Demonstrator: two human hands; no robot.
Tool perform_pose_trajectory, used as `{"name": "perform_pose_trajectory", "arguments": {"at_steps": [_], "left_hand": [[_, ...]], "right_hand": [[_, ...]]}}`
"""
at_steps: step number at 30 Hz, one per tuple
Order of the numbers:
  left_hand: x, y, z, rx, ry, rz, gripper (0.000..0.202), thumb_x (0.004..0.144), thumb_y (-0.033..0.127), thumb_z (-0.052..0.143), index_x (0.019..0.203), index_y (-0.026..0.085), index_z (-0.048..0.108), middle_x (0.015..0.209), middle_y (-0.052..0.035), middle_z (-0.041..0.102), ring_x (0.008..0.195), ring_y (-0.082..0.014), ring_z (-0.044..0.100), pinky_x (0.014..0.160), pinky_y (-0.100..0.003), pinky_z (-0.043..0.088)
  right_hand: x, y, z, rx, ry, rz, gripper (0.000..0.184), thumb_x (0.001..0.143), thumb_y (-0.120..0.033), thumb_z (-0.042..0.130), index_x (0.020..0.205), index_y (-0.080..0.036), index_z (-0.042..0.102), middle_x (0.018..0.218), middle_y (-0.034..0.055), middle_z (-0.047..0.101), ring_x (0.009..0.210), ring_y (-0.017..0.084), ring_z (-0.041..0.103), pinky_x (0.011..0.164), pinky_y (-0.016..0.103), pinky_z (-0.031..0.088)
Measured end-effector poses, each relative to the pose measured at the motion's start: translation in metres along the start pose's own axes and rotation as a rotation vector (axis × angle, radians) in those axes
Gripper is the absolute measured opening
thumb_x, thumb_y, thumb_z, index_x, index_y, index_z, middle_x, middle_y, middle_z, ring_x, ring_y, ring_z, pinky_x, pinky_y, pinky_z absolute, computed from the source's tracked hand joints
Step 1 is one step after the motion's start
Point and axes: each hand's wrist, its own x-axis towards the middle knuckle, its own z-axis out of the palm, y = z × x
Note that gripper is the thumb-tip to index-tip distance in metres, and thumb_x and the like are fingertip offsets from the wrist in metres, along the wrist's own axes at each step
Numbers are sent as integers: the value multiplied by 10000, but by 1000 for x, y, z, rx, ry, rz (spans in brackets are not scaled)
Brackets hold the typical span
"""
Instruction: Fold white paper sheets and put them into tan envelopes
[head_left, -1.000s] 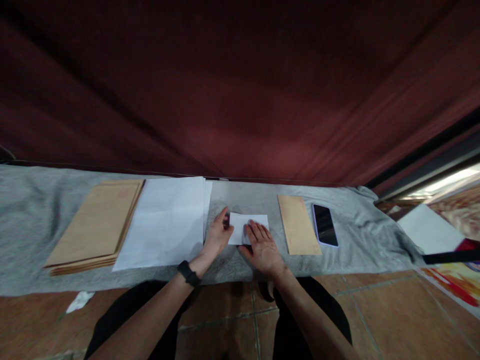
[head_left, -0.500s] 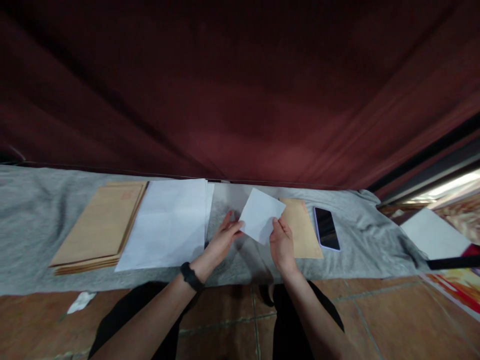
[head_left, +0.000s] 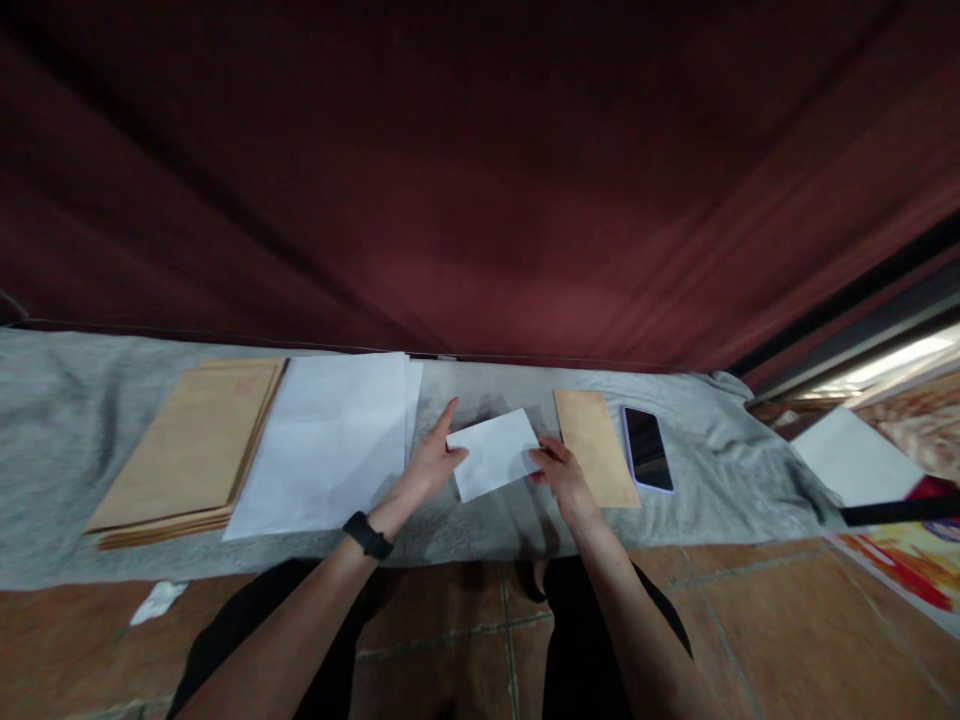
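Paper (head_left: 495, 452), folded, lay tilted just over cloth (head_left: 480, 525), between sheets (head_left: 330, 445) and envelope (head_left: 596, 445). Left hand (head_left: 429, 465) pinched its left edge, forefinger extended; right hand (head_left: 562, 475) fingers gripped the right edge. Judged light, limp, easily creased; hold by the opposite edges.

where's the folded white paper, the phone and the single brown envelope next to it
folded white paper (head_left: 495, 455): head view, middle of its upper face
phone (head_left: 646, 448): head view, middle of its dark screen
single brown envelope (head_left: 598, 450): head view, bare middle of its face
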Motion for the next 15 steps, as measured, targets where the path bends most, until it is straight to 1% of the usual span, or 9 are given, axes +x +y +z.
{"name": "perform_pose_trajectory", "arguments": {"at_steps": [2, 4, 6, 7, 8, 10, 11, 13, 15], "left_hand": [[3, 1, -1, 6, -5, -26, 844, 711, 148, 703, 1498, 207, 407, 839, 8, 682, 675, -147, 616, 675, -266, 522], [4, 2, -1, 90, -14, -35, 848, 740, 131, 672, 1525, 209, 360, 806, 18, 667, 691, -159, 622, 712, -285, 529], [3, 2, 2, 270, 4, 29, 787, 772, 106, 622, 1514, 209, 382, 926, -26, 693, 842, -203, 659, 817, -332, 539], [0, 2, 4, 371, 21, 87, 741, 791, 99, 596, 1499, 207, 407, 1057, -64, 693, 973, -233, 657, 898, -367, 527], [-3, 1, 7, 465, 40, 156, 690, 816, 102, 572, 1483, 200, 429, 1214, -102, 655, 1120, -264, 618, 985, -406, 494], [-13, 0, 16, 611, 53, 301, 591, 882, 144, 528, 1465, 182, 444, 1475, -145, 487, 1356, -310, 458, 1112, -475, 398], [-19, 0, 21, 665, 30, 361, 555, 917, 181, 506, 1467, 174, 435, 1544, -149, 407, 1421, -320, 380, 1142, -497, 361], [-32, -1, 31, 746, -70, 453, 517, 967, 256, 466, 1474, 167, 416, 1597, -142, 333, 1479, -313, 288, 1168, -511, 329], [-43, -1, 40, 816, -177, 527, 519, 997, 317, 432, 1494, 172, 389, 1611, -125, 316, 1500, -292, 245, 1193, -510, 288]], "right_hand": [[1, 2, -4, -248, -44, -10, 228, 722, -410, 670, 823, -206, 681, 660, -21, 665, 617, 174, 635, 494, 247, 480], [0, 3, -4, -546, -43, -80, 178, 801, -382, 605, 777, -219, 673, 645, -20, 661, 622, 171, 641, 533, 248, 465], [-4, 2, -1, -823, -14, -154, 168, 857, -351, 568, 811, -229, 674, 694, -1, 688, 682, 182, 666, 592, 258, 457], [-6, 1, 1, -934, 0, -176, 161, 876, -342, 561, 862, -232, 677, 735, 13, 705, 725, 194, 681, 618, 266, 456], [-8, 0, 2, -1021, 12, -189, 166, 892, -340, 554, 927, -232, 675, 778, 29, 720, 765, 207, 692, 638, 275, 457], [-12, 0, 5, -1136, 32, -201, 210, 924, -347, 529, 1041, -226, 654, 834, 57, 735, 810, 231, 705, 666, 294, 464], [-14, 1, 5, -1168, 40, -207, 229, 936, -352, 516, 1076, -221, 641, 846, 66, 738, 812, 239, 708, 680, 305, 471], [-17, 3, 5, -1185, 61, -244, 255, 946, -354, 503, 1120, -209, 620, 876, 80, 738, 818, 250, 709, 715, 328, 491], [-18, 5, 6, -1154, 86, -330, 283, 952, -335, 485, 1158, -186, 610, 959, 110, 732, 890, 263, 701, 782, 358, 511]]}}
